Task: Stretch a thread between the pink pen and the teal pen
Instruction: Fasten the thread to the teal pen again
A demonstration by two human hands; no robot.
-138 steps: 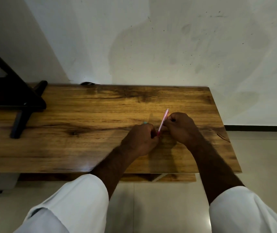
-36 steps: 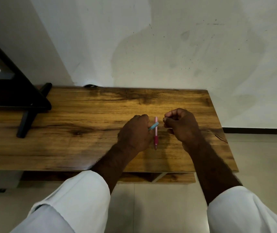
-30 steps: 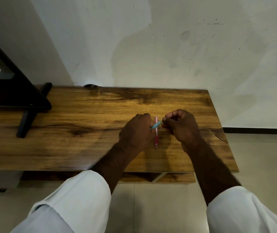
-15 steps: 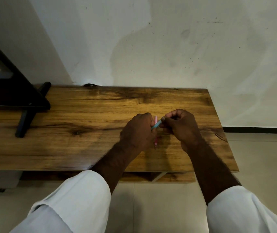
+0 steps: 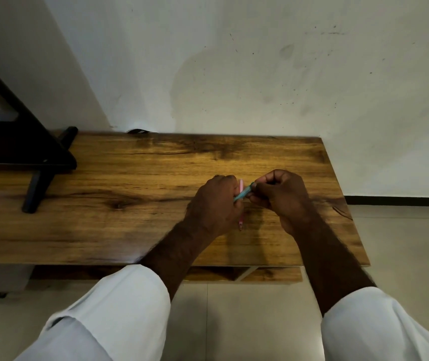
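Observation:
My left hand point(image 5: 216, 204) is closed around the lower part of the teal pen point(image 5: 243, 195), which slants up to the right between both hands. My right hand point(image 5: 282, 198) pinches the teal pen's upper end with its fingertips. The pink pen point(image 5: 241, 185) runs straight towards me beside my left hand. Only its top and its tip near the table point(image 5: 130, 204) show, and I cannot tell whether it is held or lying there. No thread is visible; it is too thin or hidden by the fingers.
A black stand point(image 5: 36, 183) with a dark screen above it occupies the table's far left. A white wall rises behind the table. The table's right edge point(image 5: 348, 204) runs close to my right hand, with tiled floor beyond.
My right hand has moved left and closed its fingertips on the teal pen's upper end. My left hand shifted slightly right, covering more of the pink pen.

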